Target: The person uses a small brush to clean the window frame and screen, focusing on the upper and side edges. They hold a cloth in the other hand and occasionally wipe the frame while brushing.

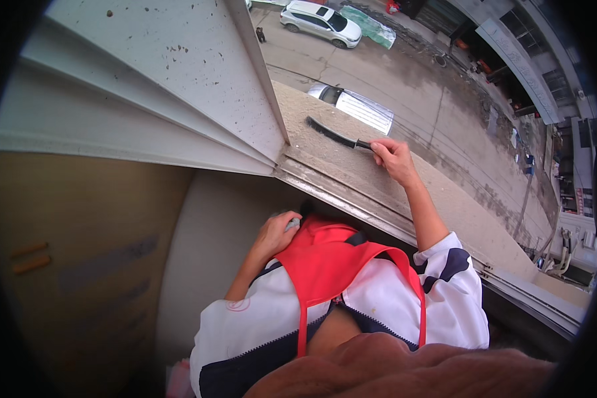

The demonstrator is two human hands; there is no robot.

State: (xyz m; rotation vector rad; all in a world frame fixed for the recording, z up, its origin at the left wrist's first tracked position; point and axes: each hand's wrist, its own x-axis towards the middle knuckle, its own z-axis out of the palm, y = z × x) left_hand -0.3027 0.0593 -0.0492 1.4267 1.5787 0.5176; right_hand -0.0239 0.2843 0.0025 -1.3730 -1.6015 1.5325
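My right hand [397, 160] grips the dark handle of a narrow, curved brush [331, 133] with dark bristles. The brush reaches left over the rough outer window ledge [323, 154], near the corner of the frame; I cannot tell whether its bristles touch the ledge. Below it runs a metal window track [348, 197], with dirt along its grooves. Inside the window, my left hand [274, 235] is closed around a crumpled grey-green thing [292, 224], perhaps a cloth, mostly hidden by the fingers. That hand rests close against the red apron [328, 253].
A white window frame panel [179, 64], spotted with dirt, stands at the left. Beyond the ledge is a drop to a street [408, 94] with a white car [321, 22] and a silver van [360, 109]. A brown wooden surface [89, 209] lies indoors at left.
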